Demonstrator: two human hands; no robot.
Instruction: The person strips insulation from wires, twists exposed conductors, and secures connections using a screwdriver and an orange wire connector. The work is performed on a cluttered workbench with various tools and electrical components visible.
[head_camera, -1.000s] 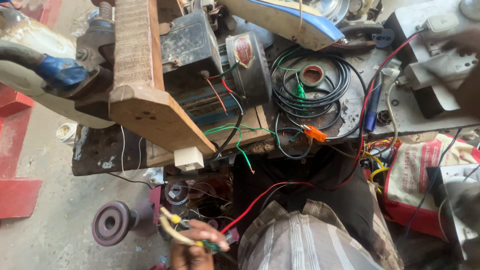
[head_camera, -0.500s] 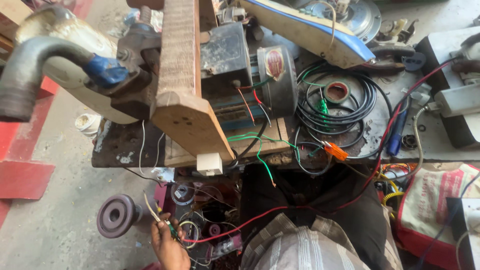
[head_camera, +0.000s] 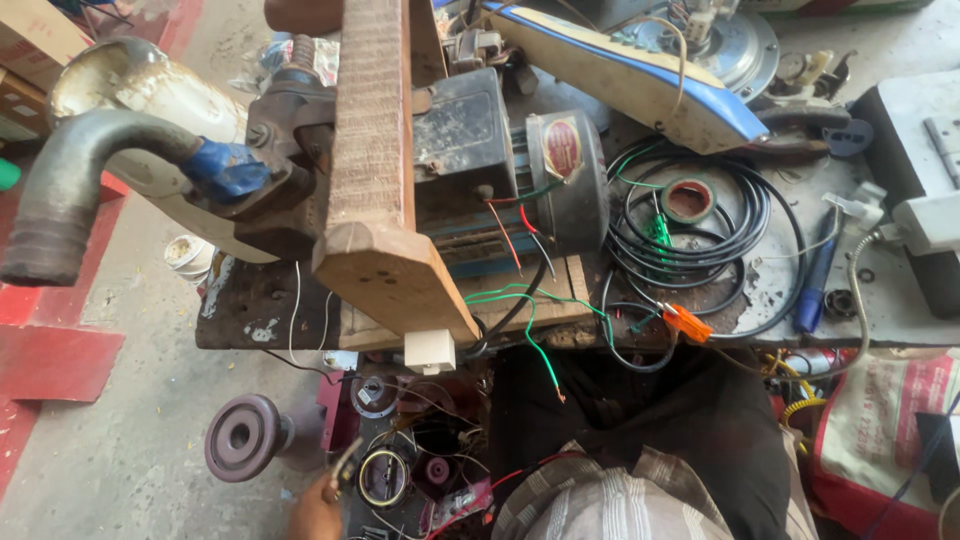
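Only one hand shows, my left hand (head_camera: 318, 508), low at the bottom edge and partly cut off. Its fingers are closed on a few thin wires (head_camera: 345, 466) that stick up toward a crate of coils and small parts (head_camera: 400, 470) under the bench. My right hand is out of the picture. Above, on the workbench (head_camera: 260, 310), stands a dark electric motor pump (head_camera: 500, 170) with a curved grey pipe (head_camera: 70, 190). A wooden plank (head_camera: 375, 180) lies across it. Red, black and green wires (head_camera: 530, 330) hang from the motor over the bench edge.
A coil of black cable (head_camera: 720, 240) with a tape roll (head_camera: 690, 200) and an orange clip (head_camera: 685, 322) lies right of the motor. A blue-and-white clothes iron (head_camera: 640, 70) rests behind. A purple pulley (head_camera: 243, 437) sits on the floor at left, and a white switch box (head_camera: 430, 352) hangs at the bench edge.
My left hand has dropped lower and moved left, now mostly out of frame with the wires still in it. The view has shifted right and slightly down over the bench.
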